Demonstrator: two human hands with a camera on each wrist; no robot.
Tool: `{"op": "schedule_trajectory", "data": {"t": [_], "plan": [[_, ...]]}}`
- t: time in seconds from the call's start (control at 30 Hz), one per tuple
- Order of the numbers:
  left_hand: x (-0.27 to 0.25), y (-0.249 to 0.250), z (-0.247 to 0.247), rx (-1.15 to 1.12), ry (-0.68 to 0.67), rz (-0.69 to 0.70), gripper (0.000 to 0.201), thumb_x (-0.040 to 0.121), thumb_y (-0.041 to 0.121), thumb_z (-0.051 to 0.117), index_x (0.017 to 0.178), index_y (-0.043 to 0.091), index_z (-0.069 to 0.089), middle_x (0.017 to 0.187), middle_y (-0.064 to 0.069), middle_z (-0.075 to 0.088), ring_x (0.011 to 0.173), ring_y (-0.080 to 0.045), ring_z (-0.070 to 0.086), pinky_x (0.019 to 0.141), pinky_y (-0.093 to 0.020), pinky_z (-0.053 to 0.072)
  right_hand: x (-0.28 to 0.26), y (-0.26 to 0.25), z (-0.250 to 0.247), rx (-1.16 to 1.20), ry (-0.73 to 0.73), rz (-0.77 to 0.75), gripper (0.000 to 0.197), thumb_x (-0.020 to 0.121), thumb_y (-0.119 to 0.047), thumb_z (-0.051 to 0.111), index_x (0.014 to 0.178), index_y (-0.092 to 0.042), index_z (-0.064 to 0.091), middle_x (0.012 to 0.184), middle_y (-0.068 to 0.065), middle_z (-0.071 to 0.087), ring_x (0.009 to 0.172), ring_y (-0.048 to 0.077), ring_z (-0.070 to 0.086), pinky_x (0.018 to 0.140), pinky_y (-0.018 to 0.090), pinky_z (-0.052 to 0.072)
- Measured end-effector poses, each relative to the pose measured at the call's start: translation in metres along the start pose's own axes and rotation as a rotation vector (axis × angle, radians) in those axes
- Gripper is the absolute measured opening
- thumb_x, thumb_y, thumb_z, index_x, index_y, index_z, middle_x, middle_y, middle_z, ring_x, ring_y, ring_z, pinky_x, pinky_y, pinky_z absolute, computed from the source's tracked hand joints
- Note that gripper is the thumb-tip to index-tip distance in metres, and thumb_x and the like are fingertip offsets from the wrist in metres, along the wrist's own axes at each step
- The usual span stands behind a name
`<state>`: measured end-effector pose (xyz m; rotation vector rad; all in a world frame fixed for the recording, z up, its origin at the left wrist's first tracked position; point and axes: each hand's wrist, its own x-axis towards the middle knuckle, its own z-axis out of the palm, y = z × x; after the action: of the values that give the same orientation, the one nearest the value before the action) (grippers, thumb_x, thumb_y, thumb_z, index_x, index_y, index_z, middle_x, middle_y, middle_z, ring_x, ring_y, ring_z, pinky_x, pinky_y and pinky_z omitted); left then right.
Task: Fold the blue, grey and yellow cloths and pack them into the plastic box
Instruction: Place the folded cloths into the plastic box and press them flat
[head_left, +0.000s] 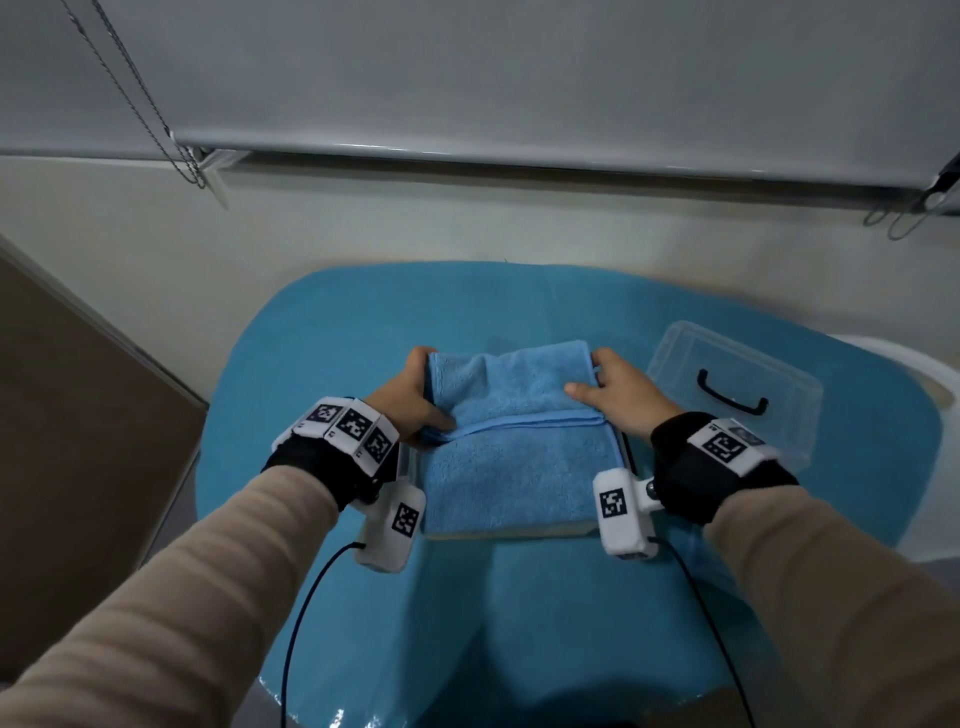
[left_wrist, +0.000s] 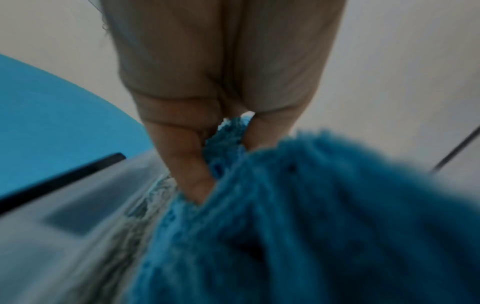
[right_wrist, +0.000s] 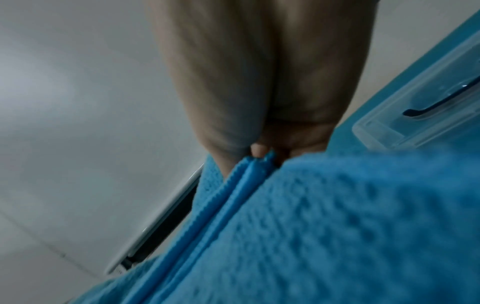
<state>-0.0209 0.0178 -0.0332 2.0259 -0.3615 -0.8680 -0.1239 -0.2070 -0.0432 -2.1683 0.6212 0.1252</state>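
The blue cloth (head_left: 514, 441), folded, lies on the plastic box (head_left: 519, 532), long axis running away from the person. Left hand (head_left: 410, 400) and right hand (head_left: 618, 397) each pinch its far corners. The clear lid (head_left: 737, 384) sits right of the box; no readable writing

Dim, cool light; head view sharp, wrist cams v. blurry w/ edge warp.

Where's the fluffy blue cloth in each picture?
Head: fluffy blue cloth in the centre, held between both hands.
Left wrist: fills the lower right.
Right wrist: fills the lower right.
Shared landmark: clear plastic lid with black handle, also in the right wrist view.
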Motion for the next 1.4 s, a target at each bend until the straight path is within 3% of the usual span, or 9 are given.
{"op": "schedule_trajectory", "data": {"t": [0.13, 0.27, 0.33, 0.4, 0.47, 0.57, 0.87, 1.17, 1.4], "plan": [[0.0, 0.002, 0.011, 0.412, 0.134, 0.037, 0.07, 0.076, 0.007, 0.071, 0.13, 0.012, 0.027, 0.106, -0.019, 0.056, 0.091, -0.03, 0.057, 0.071, -0.033, 0.048, 0.001, -0.009, 0.005, -0.26, 0.042, -0.006, 0.049, 0.08, -0.021, 0.074, 0.118, -0.003, 0.048, 0.113, 0.013, 0.059, 0.106, 0.029, 0.057, 0.077, 0.026, 0.04], [0.0, 0.005, 0.015, 0.726, 0.262, 0.159, 0.083, 0.076, 0.011, 0.068, 0.144, 0.016, 0.021, 0.135, -0.018, 0.034, 0.121, -0.035, 0.043, 0.098, -0.041, 0.041, -0.002, -0.018, 0.006, -0.529, 0.178, -0.147, 0.086, 0.075, -0.022, 0.077, 0.144, -0.016, 0.027, 0.131, 0.014, 0.043, 0.12, 0.033, 0.043, 0.098, 0.037, 0.036], [-0.001, 0.012, 0.015, 0.826, 0.211, 0.318, 0.084, 0.078, 0.013, 0.065, 0.148, 0.016, 0.018, 0.15, -0.015, 0.017, 0.138, -0.032, 0.022, 0.112, -0.042, 0.027, -0.007, -0.023, 0.004, -0.706, 0.247, -0.346, 0.085, 0.079, -0.017, 0.07, 0.149, -0.024, 0.022, 0.146, 0.011, 0.03, 0.132, 0.032, 0.028, 0.108, 0.041, 0.025], [-0.004, 0.02, 0.016, 0.868, 0.008, 0.387, 0.09, 0.082, 0.036, 0.066, 0.15, 0.015, 0.012, 0.158, -0.009, 0.002, 0.146, -0.027, 0.004, 0.118, -0.04, 0.011, -0.009, -0.028, 0.004, -0.739, 0.067, -0.5, 0.074, 0.088, -0.023, 0.061, 0.15, -0.027, 0.021, 0.157, 0.005, 0.016, 0.143, 0.028, 0.013, 0.115, 0.043, 0.013], [-0.007, 0.021, 0.019, 0.956, -0.187, 0.311, 0.116, 0.067, 0.065, 0.065, 0.151, 0.012, 0.005, 0.159, -0.006, -0.002, 0.146, -0.023, -0.002, 0.118, -0.036, 0.004, -0.012, -0.026, 0.008, -0.771, -0.254, -0.464, 0.079, 0.089, -0.051, 0.053, 0.152, -0.027, 0.012, 0.16, 0.0, 0.0, 0.147, 0.022, -0.001, 0.119, 0.042, 0.004], [-0.01, 0.012, 0.023, 1.115, -0.319, 0.207, 0.125, 0.065, 0.062, 0.073, 0.15, 0.011, -0.002, 0.159, -0.004, -0.006, 0.147, -0.018, -0.002, 0.12, -0.035, 0.005, -0.017, -0.015, 0.011, -0.912, -0.474, -0.362, 0.114, 0.07, -0.076, 0.056, 0.151, -0.025, -0.005, 0.157, -0.006, -0.019, 0.145, 0.017, -0.018, 0.117, 0.044, -0.008], [0.007, -0.004, 0.04, 1.24, -0.305, 0.166, 0.118, 0.073, 0.057, 0.069, 0.149, 0.007, -0.005, 0.159, -0.006, -0.001, 0.146, -0.021, 0.004, 0.118, -0.036, 0.014, -0.011, -0.002, 0.021, -0.954, -0.542, -0.34, 0.12, 0.071, -0.075, 0.056, 0.15, -0.017, -0.013, 0.159, -0.002, -0.015, 0.147, 0.017, -0.01, 0.12, 0.043, 0.002], [0.011, -0.037, 0.058, 1.289, -0.222, 0.134, 0.119, 0.076, 0.062, 0.061, 0.147, 0.007, -0.016, 0.157, -0.011, -0.014, 0.146, -0.029, -0.006, 0.119, -0.041, 0.005, -0.018, 0.008, 0.05, -1.203, -0.447, -0.298, 0.113, 0.076, -0.08, 0.038, 0.149, -0.014, -0.018, 0.157, 0.004, -0.023, 0.145, 0.024, -0.016, 0.117, 0.046, -0.004], [0.005, -0.017, 0.041, 1.291, -0.288, 0.141, 0.115, 0.074, 0.064, 0.062, 0.15, 0.014, -0.006, 0.159, -0.005, -0.006, 0.147, -0.023, 0.0, 0.118, -0.037, 0.007, -0.016, -0.001, 0.02, -1.043, -0.543, -0.356, 0.108, 0.075, -0.08, 0.04, 0.151, -0.02, -0.007, 0.159, 0.001, -0.013, 0.147, 0.018, -0.011, 0.117, 0.042, -0.006]]}}
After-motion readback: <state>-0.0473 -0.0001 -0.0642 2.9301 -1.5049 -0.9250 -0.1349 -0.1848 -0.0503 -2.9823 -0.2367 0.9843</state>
